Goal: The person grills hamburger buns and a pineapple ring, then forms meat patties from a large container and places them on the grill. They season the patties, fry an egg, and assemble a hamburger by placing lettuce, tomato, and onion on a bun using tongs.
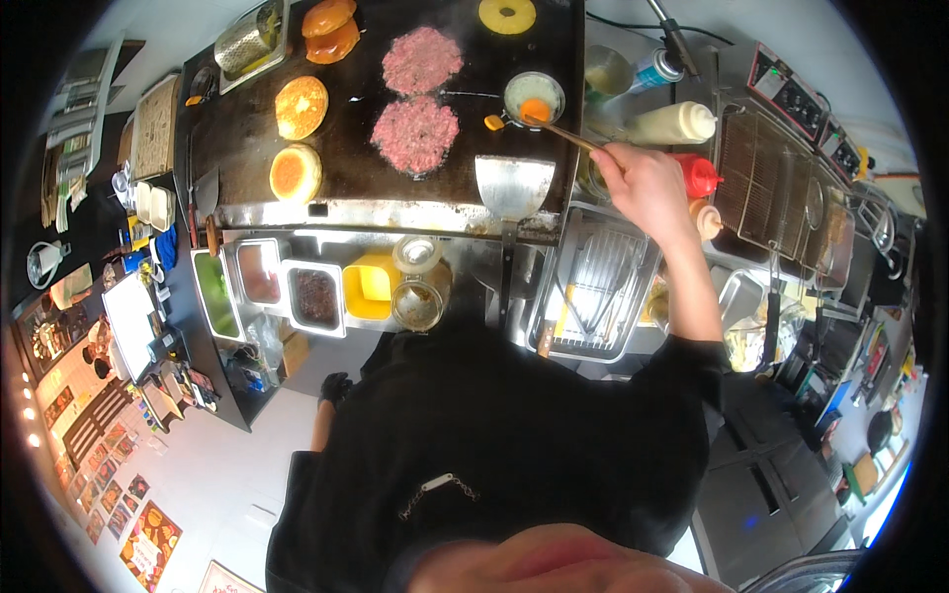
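Note:
My bare right hand grips a thin wooden utensil whose tip reaches the orange yolk of an egg. The egg lies in a metal egg ring with an orange handle tab, on the black griddle. Its white looks partly set. My left hand, in a black glove, hangs low beside my body, and its fingers are too small to make out. Two pink ground-meat patties lie pressed flat left of the ring. Below it, a wide metal spatula rests over the griddle's front edge.
Bun halves and a pineapple ring lie on the griddle. Squeeze bottles stand near my right forearm. Food pans and a yellow container line the front. A tray with a wire rack holds tongs. Fryer baskets stand right.

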`<state>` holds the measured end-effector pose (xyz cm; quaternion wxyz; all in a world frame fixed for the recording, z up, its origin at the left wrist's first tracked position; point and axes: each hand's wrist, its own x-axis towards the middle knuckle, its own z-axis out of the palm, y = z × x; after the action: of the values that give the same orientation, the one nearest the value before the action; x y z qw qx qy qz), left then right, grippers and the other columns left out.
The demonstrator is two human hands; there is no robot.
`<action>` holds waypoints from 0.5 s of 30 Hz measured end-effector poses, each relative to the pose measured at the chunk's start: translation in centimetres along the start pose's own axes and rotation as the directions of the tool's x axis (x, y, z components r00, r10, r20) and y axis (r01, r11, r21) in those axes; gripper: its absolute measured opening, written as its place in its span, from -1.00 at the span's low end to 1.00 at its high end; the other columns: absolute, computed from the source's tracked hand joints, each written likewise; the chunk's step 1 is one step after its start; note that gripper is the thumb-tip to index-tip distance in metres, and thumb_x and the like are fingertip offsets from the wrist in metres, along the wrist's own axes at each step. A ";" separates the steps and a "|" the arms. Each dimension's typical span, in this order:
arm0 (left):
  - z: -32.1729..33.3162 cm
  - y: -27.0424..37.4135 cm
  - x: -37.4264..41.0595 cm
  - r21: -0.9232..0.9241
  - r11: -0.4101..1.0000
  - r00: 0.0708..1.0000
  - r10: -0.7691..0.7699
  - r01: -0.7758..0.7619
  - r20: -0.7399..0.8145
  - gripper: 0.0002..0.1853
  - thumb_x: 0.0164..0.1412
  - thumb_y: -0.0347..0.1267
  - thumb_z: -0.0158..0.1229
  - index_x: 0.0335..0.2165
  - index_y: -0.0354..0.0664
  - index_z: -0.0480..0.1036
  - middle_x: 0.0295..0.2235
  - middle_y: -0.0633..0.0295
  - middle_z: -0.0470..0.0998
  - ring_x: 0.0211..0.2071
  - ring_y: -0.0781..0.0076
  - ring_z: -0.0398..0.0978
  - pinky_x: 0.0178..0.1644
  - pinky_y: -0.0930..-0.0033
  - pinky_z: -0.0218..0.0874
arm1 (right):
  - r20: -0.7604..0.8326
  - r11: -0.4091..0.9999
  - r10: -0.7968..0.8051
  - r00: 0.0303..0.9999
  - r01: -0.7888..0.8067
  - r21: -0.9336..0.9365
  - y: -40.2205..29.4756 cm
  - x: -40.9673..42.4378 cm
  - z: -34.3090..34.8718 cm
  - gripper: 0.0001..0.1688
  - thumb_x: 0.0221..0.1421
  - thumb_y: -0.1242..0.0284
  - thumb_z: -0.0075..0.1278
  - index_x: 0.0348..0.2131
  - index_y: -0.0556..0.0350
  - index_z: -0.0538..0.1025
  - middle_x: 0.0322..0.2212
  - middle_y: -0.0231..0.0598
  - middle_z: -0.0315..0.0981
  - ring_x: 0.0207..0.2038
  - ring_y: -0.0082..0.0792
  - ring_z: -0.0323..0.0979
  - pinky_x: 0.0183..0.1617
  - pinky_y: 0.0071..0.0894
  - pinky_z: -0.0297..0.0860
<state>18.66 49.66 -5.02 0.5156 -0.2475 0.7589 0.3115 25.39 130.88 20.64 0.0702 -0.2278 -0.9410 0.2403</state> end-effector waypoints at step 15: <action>1.2 8.6 -3.1 -0.138 0.985 0.994 -0.096 0.103 0.057 -0.73 0.19 -0.42 -0.04 -0.13 -0.28 0.31 -0.40 0.03 0.53 -0.42 0.23 0.55 -0.55 0.43 0.27 | 0.170 0.991 -0.134 0.976 0.129 0.042 3.7 4.6 0.3 -0.73 0.05 0.32 0.05 -0.56 0.14 0.45 -0.68 -0.09 0.38 -0.57 0.00 0.38 -0.50 -0.13 0.28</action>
<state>14.49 56.62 -0.55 0.5308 -0.3131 0.7083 0.3442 22.67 135.74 18.68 0.0078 -0.1421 -0.9527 0.2685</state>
